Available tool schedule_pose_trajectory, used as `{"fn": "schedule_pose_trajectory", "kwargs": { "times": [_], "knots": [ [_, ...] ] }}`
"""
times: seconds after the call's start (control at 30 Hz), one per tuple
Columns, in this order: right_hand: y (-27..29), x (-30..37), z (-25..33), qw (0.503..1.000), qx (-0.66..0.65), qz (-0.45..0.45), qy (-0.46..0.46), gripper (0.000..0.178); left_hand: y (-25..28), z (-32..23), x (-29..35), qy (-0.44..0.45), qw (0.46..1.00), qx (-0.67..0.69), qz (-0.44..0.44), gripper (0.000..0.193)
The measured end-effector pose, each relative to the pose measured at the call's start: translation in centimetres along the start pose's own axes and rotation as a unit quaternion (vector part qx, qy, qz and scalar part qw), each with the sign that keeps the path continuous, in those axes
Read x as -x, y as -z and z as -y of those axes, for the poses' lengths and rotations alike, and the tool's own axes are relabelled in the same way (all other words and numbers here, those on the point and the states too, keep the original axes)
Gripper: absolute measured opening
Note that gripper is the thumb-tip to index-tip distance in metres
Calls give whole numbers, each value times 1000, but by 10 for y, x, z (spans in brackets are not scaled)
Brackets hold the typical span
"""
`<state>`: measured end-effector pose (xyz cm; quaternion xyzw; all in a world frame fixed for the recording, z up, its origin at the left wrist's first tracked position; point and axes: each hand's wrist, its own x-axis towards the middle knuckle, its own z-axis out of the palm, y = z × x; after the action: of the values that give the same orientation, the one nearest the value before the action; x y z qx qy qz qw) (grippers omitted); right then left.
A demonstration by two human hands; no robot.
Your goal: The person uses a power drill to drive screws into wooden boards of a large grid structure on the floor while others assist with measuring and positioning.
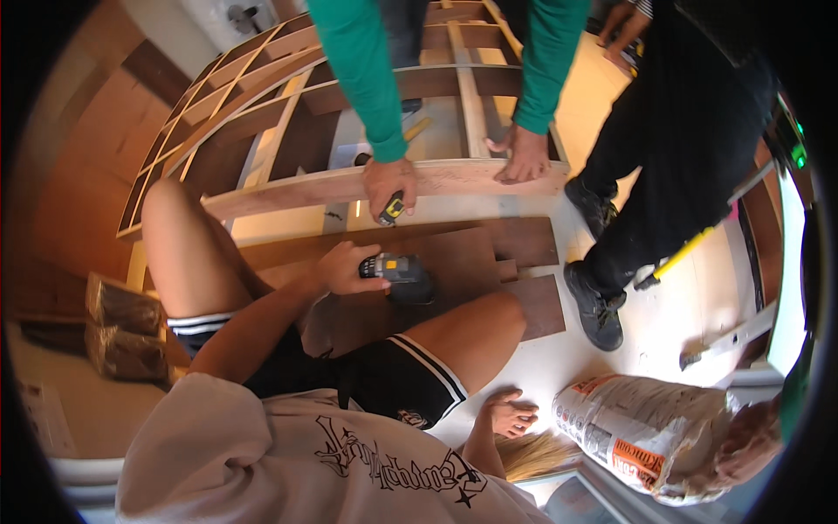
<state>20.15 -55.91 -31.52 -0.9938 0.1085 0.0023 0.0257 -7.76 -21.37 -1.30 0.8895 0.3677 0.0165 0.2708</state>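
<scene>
My left hand (346, 267) is closed around the front end of a black and grey cordless drill (403, 278), above dark brown boards (463, 253) lying between my bent legs. My right hand (511, 414) rests on the pale floor at my right side, fingers apart and slightly bent, holding nothing. Beside it lie straw-coloured bristles (537, 456) and a white and orange bag (624, 428). Across from me, a co-worker in green sleeves presses one hand (525, 155) on the edge of a wooden frame (305, 189). Their other hand (390, 183) holds a black and yellow tape measure (393, 210) at that edge.
Another person in black trousers (663, 157) stands close on the right, with dark shoes (598, 306) beside the boards. A yellow-handled tool (685, 255) is behind them. Brown wrapped packs (127, 327) sit left of my left leg. Another hand (621, 35) shows at the far right.
</scene>
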Motion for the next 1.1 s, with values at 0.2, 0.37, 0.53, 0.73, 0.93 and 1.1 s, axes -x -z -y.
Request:
{"fn": "schedule_pose_trajectory", "kwargs": {
  "times": [0.2,0.37,0.53,0.73,0.93,1.1],
  "knots": [
    [16,0,7,998,-11,54,-16,92,5,-3,-1,-49,999,10,0,55],
    [9,-5,4,1000,15,21,-11,85,14,-16,-20,-80,994,10,67,48],
    [13,-4,6,997,10,78,-19,88,23,-19,-31,-121,983,49,127,44],
    [8,-2,2,999,-14,49,-15,89,27,-10,-47,-114,978,9,173,53],
    [17,-7,6,996,-17,77,-33,90,24,-18,-66,-32,972,-23,233,62],
    [15,-3,7,997,-3,75,-27,90,22,-15,-65,-30,971,-34,234,54]
  ]
}}
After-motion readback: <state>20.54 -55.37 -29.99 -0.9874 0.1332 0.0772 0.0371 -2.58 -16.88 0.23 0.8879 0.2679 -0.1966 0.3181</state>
